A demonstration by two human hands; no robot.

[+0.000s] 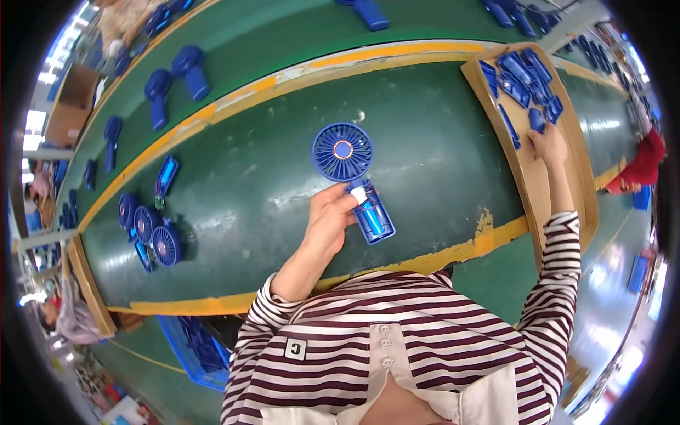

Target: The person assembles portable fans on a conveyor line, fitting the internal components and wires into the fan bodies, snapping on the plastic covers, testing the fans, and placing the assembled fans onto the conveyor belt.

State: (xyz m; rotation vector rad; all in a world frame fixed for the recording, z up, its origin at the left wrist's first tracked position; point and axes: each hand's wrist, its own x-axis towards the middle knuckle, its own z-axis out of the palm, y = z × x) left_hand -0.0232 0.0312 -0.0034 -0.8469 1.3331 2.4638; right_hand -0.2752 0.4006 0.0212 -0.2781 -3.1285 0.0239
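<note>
A blue handheld fan (343, 151) is held over the green bench by my left hand (330, 216), whose fingers wrap its neck. Its handle lies uncovered, showing a bright blue battery (372, 216) inside, with a white piece near my thumb. My right hand (550, 144) reaches into a cardboard tray (528, 177) at the right and grips a blue plastic handle cover (536, 120). Several more blue plastic covers (520, 74) are heaped in the far end of that tray.
At the bench's left lie several blue fans (147, 225) and a loose handle (167, 176). Beyond the yellow edge, a green belt (262, 49) carries more fans (191, 71). A blue crate (185, 347) stands below the bench. Other people are at both sides.
</note>
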